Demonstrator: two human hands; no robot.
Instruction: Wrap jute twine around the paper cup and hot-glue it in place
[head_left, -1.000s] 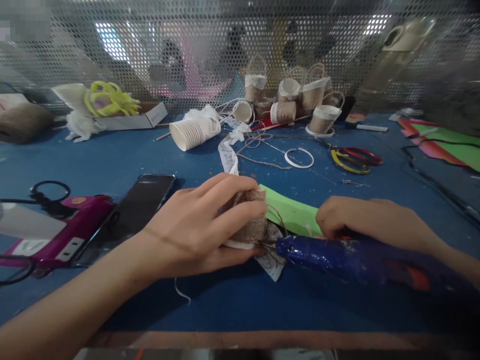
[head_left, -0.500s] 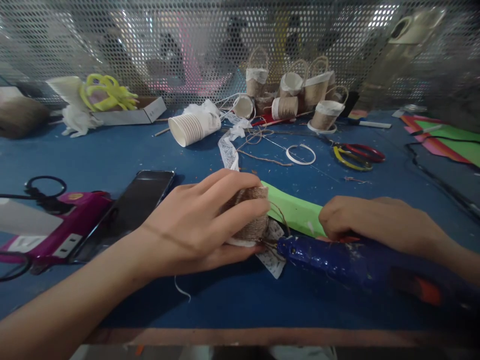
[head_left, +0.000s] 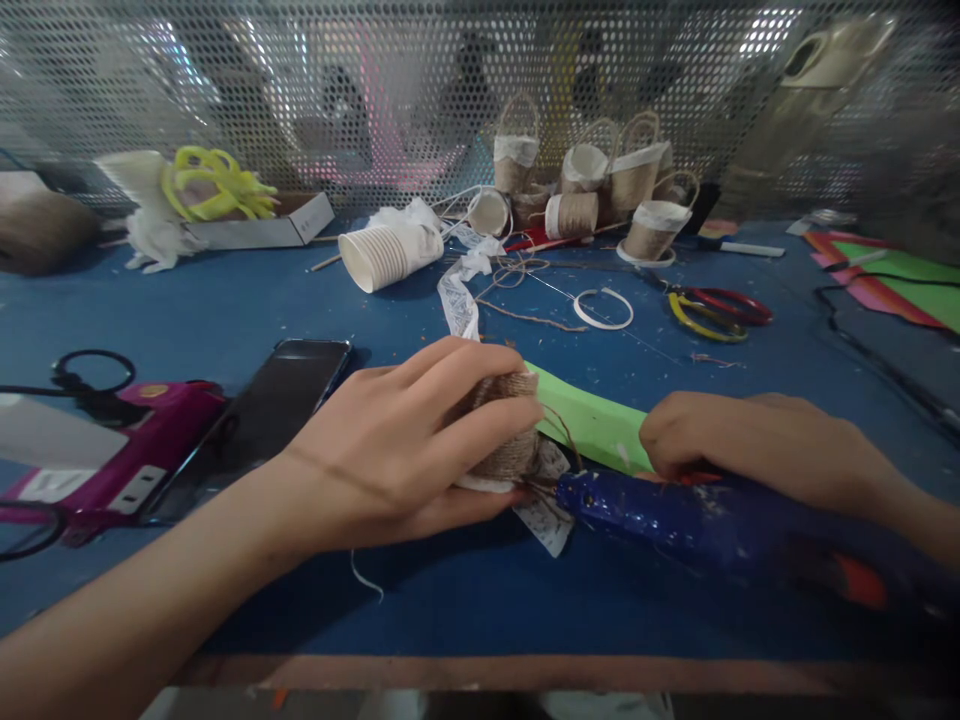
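Note:
My left hand [head_left: 405, 445] is wrapped round a small twine-covered cup [head_left: 506, 455] lying on its side at the middle front of the table. A scrap of white lace [head_left: 546, 525] and a loose twine end stick out at its right. The nozzle of a blue glue gun [head_left: 675, 520] meets the cup's lower right edge. Behind the gun, my right hand [head_left: 720, 435] is closed on it, fingertips mostly hidden. Under and beside the cup lies a green paper strip [head_left: 592, 415].
A phone [head_left: 262, 420] and a magenta power strip [head_left: 150, 450] lie at the left. Behind are stacked paper cups [head_left: 371, 258], lace ribbon [head_left: 459, 300], a white ring [head_left: 604, 309], scissors [head_left: 709, 315] and several small twine baskets [head_left: 656, 232]. A perforated metal screen [head_left: 420, 110] stands at the back.
Almost nothing differs. Both hands, the cup and the glue gun keep their places; the whole view has shifted very slightly.

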